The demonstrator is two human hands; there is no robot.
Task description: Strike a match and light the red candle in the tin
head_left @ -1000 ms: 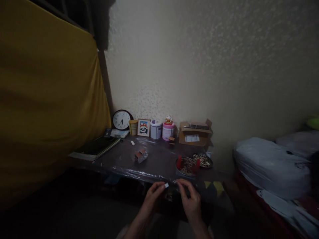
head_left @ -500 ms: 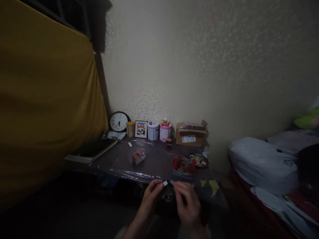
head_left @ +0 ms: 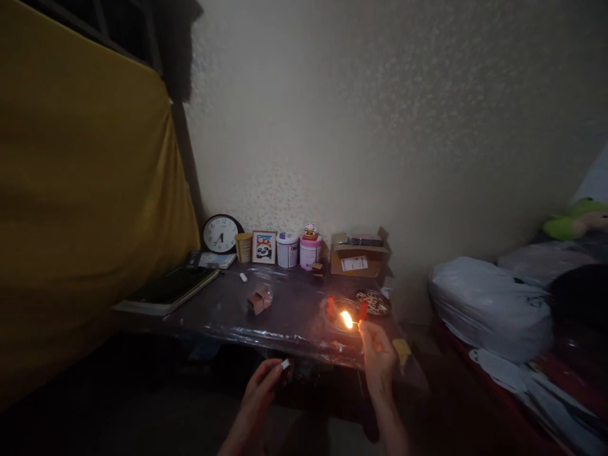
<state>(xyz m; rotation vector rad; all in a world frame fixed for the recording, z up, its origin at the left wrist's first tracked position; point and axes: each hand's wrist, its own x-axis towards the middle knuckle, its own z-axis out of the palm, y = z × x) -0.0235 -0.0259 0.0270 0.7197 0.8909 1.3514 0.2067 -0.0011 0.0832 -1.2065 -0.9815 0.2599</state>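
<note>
Near the table's right front, my right hand [head_left: 379, 354] pinches a lit match, whose bright flame [head_left: 347, 319] is over a round dish [head_left: 327, 320]. Two upright red objects [head_left: 363, 310], perhaps candles, stand at the dish; glare hides most of its contents. Lower and to the left, in front of the table edge, my left hand [head_left: 260, 387] is closed around a small matchbox [head_left: 285, 364], with only its white end showing. Behind the first dish lies a second one [head_left: 373, 302] with many pale sticks in it.
Stacked small boxes [head_left: 259, 300] in clear wrap lie mid-table. Along the wall stand a clock [head_left: 221, 234], a panda picture [head_left: 264, 247], two canisters [head_left: 287, 250] and a cardboard carton [head_left: 358, 258]. A book [head_left: 168, 290] lies left; yellow scraps [head_left: 401, 351] lie right.
The match is now burning. My right hand has moved right and up to the dish with it, while my left hand has drawn down and left with the matchbox.
</note>
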